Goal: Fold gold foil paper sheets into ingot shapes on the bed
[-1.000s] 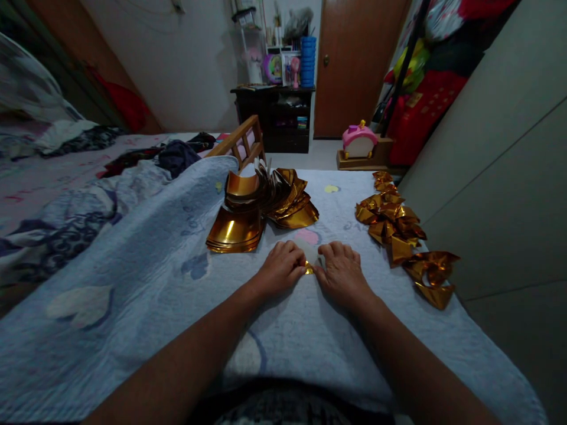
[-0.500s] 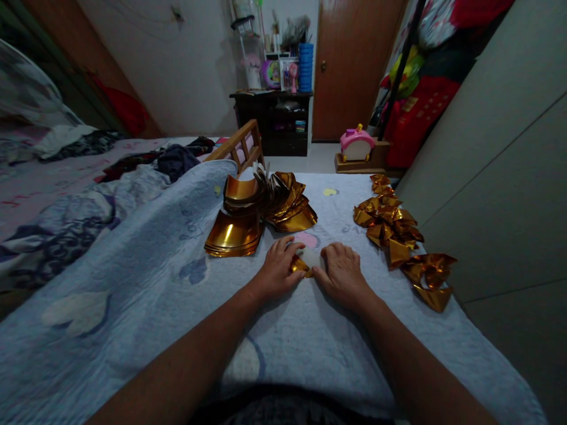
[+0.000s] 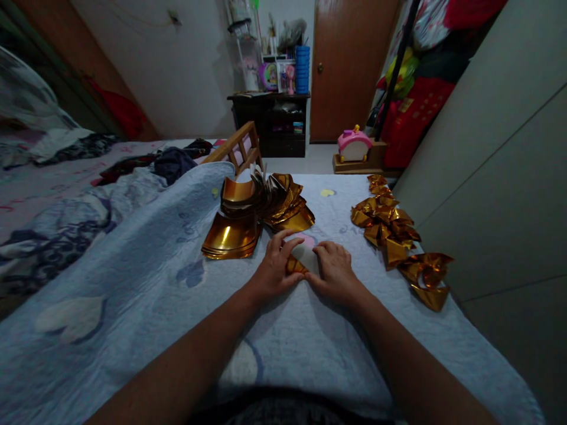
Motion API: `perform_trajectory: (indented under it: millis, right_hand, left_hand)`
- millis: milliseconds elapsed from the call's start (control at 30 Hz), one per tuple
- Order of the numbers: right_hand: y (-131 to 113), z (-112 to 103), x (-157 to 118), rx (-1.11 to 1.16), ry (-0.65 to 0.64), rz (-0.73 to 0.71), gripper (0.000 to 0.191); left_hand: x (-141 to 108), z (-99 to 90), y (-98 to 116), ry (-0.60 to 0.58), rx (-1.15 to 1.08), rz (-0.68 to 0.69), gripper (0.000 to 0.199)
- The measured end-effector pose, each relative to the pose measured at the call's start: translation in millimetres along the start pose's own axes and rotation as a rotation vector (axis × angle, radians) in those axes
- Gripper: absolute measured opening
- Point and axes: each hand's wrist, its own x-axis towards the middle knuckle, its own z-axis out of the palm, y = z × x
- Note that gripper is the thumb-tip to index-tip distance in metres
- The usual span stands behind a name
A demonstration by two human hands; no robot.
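Observation:
Between my two hands is a sheet of gold foil paper [image 3: 305, 255], its pale underside up and a gold flap folded over at the lower left. My left hand [image 3: 277, 265] grips its left side, fingers curled over the top edge and thumb at the fold. My right hand [image 3: 333, 265] holds the right side, with its thumb close to the left thumb. Just beyond the left hand lies a fanned stack of gold foil sheets [image 3: 233, 233]. Folded gold foil pieces [image 3: 390, 224] are heaped in a row to the right.
A pale blue quilt [image 3: 292, 354] covers the bed under my hands. A wooden rail [image 3: 234, 144] rises behind the foil stack. Clothes and bedding [image 3: 133, 183] lie at the left. A wardrobe side [image 3: 500, 195] borders the bed at right, and a pink toy [image 3: 354, 144] stands past the far edge.
The right thumb has moved left towards the left thumb, and more of the sheet's pale side shows between the hands. The whole view has shifted slightly.

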Motion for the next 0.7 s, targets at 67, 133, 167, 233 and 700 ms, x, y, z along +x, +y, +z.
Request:
perform_trajectory:
  millis: [67, 133, 167, 233, 700]
  right_hand:
    - [0, 0, 1, 0.041, -0.003, -0.009, 0.038]
    - [-1, -1, 1, 0.077, -0.01, -0.012, 0.031]
    - [-2, -3, 2, 0.09, -0.019, -0.011, 0.028]
    - [-3, -7, 2, 0.117, -0.051, -0.008, 0.019]
    - [-4, -13, 6, 1.176, 0.03, 0.143, 0.02]
  left_hand:
    - [-1, -0.8, 1, 0.029, 0.025, 0.005, 0.077]
    - [-1, -1.2, 2, 0.052, 0.031, 0.005, 0.08]
    - [-1, -1.2, 1, 0.062, 0.024, 0.008, 0.08]
    - [-1, -1.5, 1, 0.081, -0.009, 0.016, 0.078]
    - [5, -1.0, 12, 0.064, -0.974, -0.424, 0.047]
